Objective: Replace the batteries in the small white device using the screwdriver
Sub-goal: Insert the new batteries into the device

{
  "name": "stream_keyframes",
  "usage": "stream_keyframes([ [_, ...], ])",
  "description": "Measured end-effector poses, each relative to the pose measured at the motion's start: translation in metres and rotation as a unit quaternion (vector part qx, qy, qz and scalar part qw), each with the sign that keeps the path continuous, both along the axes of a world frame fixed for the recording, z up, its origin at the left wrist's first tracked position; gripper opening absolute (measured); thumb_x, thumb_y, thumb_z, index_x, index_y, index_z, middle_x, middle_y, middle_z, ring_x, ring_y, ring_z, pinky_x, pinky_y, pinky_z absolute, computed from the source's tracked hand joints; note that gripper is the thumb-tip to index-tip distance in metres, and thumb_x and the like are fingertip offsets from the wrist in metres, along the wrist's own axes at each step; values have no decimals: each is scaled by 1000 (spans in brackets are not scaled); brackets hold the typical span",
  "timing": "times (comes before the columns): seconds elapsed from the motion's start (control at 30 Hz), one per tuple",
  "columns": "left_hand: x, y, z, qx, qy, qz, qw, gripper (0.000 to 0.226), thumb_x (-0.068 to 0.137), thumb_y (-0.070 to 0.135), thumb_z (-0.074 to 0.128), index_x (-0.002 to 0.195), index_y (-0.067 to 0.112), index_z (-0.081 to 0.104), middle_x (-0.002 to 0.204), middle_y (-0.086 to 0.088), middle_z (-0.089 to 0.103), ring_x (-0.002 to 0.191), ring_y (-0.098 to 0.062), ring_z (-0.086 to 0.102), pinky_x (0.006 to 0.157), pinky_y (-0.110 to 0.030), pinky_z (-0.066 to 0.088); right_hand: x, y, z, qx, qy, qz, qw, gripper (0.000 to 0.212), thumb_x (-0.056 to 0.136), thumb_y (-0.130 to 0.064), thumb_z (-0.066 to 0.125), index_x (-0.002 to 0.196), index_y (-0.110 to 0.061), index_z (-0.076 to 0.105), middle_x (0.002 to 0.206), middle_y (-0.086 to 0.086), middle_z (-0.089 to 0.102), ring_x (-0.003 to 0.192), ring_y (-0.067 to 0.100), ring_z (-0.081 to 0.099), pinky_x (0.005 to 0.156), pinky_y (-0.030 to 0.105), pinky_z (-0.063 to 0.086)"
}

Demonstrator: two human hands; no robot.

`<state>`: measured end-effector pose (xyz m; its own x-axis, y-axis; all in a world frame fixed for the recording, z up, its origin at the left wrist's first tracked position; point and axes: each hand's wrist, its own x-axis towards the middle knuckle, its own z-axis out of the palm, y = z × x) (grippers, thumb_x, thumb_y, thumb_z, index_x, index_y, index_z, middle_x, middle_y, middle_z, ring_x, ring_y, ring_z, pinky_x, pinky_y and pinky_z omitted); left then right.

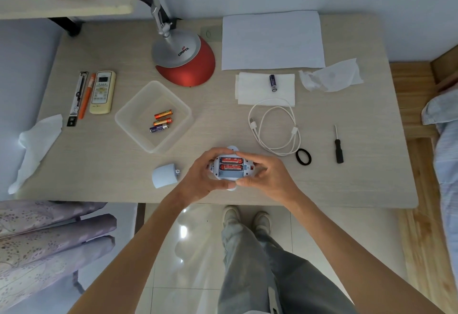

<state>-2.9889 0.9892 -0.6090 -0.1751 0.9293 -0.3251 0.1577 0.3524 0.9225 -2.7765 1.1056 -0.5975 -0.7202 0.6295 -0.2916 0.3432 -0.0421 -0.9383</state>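
The small white device point(231, 168) is held near the table's front edge, its battery bay open and facing up. Two red batteries fill the upper slots; the lowest slot is empty. My left hand point(203, 175) grips its left side and my right hand point(266, 177) grips its right side, thumbs meeting along the near edge. The pale battery cover point(164, 175) lies on the table to the left. A black-handled screwdriver point(338, 147) lies far right. One dark battery point(273, 82) rests on a white tissue point(252, 90).
A clear plastic tub point(128, 118) holds three batteries point(162, 121). A red lamp base point(186, 63), white cable point(275, 128), black hair tie point(303, 157), white paper point(272, 41), remote point(102, 92), pens point(83, 98) and crumpled tissues point(332, 76) also lie on the table point(99, 165).
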Motion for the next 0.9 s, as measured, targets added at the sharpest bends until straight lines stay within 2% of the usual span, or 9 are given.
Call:
stream_keyframes([
  [0.07, 0, 0, -6, -10, -20, 13, 1000, 84, 73, 12, 100, 146, 19, 59, 140, -3, 64, 133, -28, 63, 102, -42, 63, 1, 0, 3, 17, -16, 18, 1000, 75, 77, -34, 96, 145, -27, 67, 129, -6, 76, 109, 14, 77, 94, 43, 64],
  [0.17, 1, 3, -10, -21, -48, 24, 998, 83, 73, 5, 98, 145, 20, 60, 140, -4, 63, 133, -27, 63, 102, -39, 63, 4, 15, 21, 106, -90, 50, 989, 65, 81, -48, 87, 141, -31, 70, 126, -10, 76, 111, 8, 73, 93, 41, 62],
  [0.27, 3, 5, -12, -28, -53, 31, 998, 79, 75, 5, 97, 143, 20, 60, 139, -3, 64, 131, -26, 63, 100, -31, 62, 2, 54, 53, 159, -120, -21, 980, 34, 89, -30, 86, 122, -28, 80, 112, -10, 80, 96, 6, 75, 85, 31, 61],
  [0.37, 3, 5, -12, -28, -61, 39, 997, 79, 74, 8, 99, 142, 25, 62, 139, -3, 65, 131, -27, 64, 101, -35, 62, -17, 116, 77, 212, -121, -144, 959, 15, 90, -14, 80, 101, -23, 84, 89, -14, 79, 82, 8, 76, 84, 24, 59],
  [0.47, 2, 7, -11, -35, -69, 37, 996, 80, 72, 10, 100, 140, 27, 63, 138, -3, 66, 129, -29, 66, 102, -39, 63, -48, 177, 76, 243, -179, -208, 930, 15, 83, -13, 74, 87, -25, 82, 78, -14, 74, 83, 18, 76, 84, 36, 63],
  [0.53, 2, 8, -11, -39, -79, 39, 995, 80, 69, 14, 102, 139, 27, 64, 137, -2, 67, 128, -28, 67, 103, -42, 63, -66, 201, 65, 238, -240, -205, 918, 13, 82, -17, 75, 90, -26, 80, 86, -9, 77, 95, 22, 76, 86, 41, 64],
  [0.6, 1, 8, -10, -42, -94, 43, 994, 81, 67, 15, 102, 138, 28, 66, 136, -3, 67, 127, -26, 67, 103, -44, 63, -78, 210, 51, 231, -301, -180, 908, 18, 81, -23, 80, 97, -17, 79, 99, 1, 80, 105, 26, 74, 89, 42, 63],
  [0.7, 0, 8, -11, -48, -103, 44, 993, 83, 63, 21, 103, 137, 31, 67, 136, -4, 66, 127, -24, 67, 102, -42, 63, -89, 208, 32, 205, -353, -153, 900, 37, 74, -27, 84, 102, -3, 77, 101, 14, 80, 98, 35, 76, 85, 46, 64],
  [0.9, 0, 9, -12, -50, -104, 31, 993, 80, 70, 9, 101, 139, 29, 65, 137, -6, 65, 127, -21, 66, 102, -37, 62, -98, 212, 15, 211, -366, -148, 894, 18, 82, -21, 80, 92, -6, 77, 88, 12, 78, 86, 33, 74, 75, 42, 63],
])
